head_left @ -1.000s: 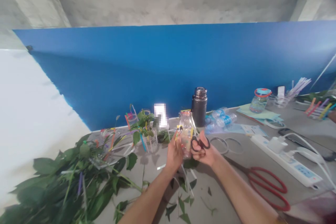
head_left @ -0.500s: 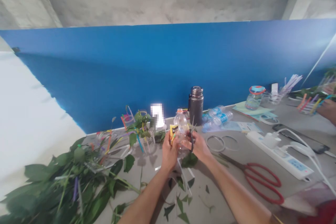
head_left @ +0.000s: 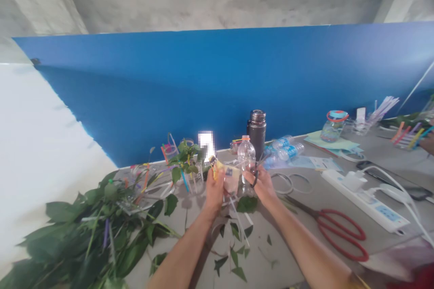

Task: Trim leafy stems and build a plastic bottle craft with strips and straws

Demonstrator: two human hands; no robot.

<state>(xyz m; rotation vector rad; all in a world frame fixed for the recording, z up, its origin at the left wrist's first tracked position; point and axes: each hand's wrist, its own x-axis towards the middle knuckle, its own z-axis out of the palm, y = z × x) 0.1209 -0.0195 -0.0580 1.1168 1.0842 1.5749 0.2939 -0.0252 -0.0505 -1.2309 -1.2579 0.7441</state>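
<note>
My left hand [head_left: 214, 192] grips a yellow printed paper strip [head_left: 224, 175] in front of a clear plastic bottle [head_left: 246, 161]. The bottle stands upright between my hands, and its lower part is partly hidden by the strip and my fingers. My right hand [head_left: 263, 186] holds small black-handled scissors [head_left: 255, 179], with the blades mostly hidden or too blurred to see. A green leaf [head_left: 247, 204] lies on the table just below my hands.
A grey thermos [head_left: 257, 132] and several lying water bottles [head_left: 283, 153] stand behind my hands. Large red-handled shears [head_left: 339, 235] and a white power strip [head_left: 364, 201] lie to the right. A leafy pile [head_left: 84, 235] lies left. Another person's hand [head_left: 427, 143] is at the far right.
The yellow strip has shifted left and now shows wider in my left hand. The bottle stands more clearly between my hands, and the scissors are still in my right hand.
</note>
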